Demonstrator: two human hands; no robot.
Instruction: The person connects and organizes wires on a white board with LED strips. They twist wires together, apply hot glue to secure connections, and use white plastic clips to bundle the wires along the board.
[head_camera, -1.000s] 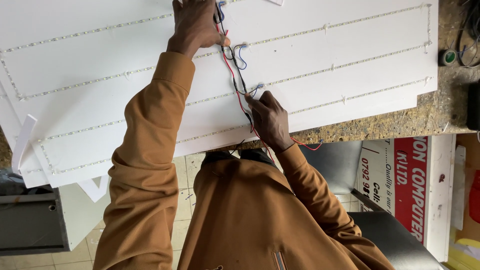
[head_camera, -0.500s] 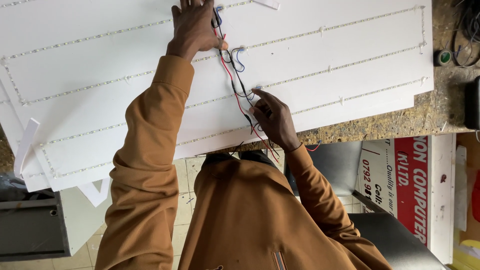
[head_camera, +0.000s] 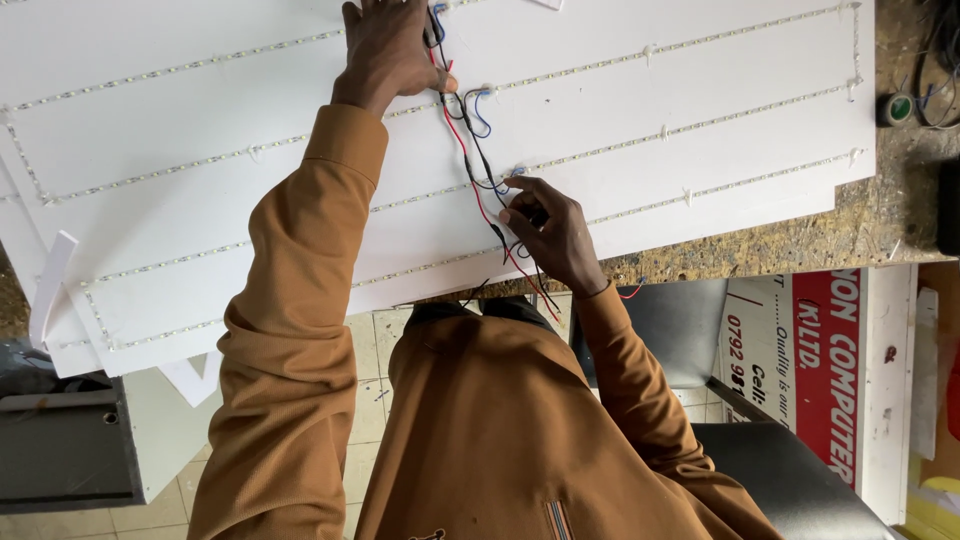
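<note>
To the left of the left hand, the rows of LED strips (head_camera: 200, 165) are seen already laid across the white board (head_camera: 700, 120) and fixed with small white dabs, so this part is judged to be finished. The left hand (head_camera: 390, 50) is pressed on the board at its far edge, fingers spread, and the upper part of the wires (head_camera: 470, 170) is held down under the thumb. Between the two hands the red, black and blue wires run from row to row. The lower end of the wires is pinched by the fingers of the right hand (head_camera: 555, 235), close to one strip. The wiring of the rows seems to be well along but not yet closed; the wire ends below the right hand hang loose. Far to the right of it, a tape roll (head_camera: 897, 108) lies on the workbench (head_camera: 880, 230).
</note>
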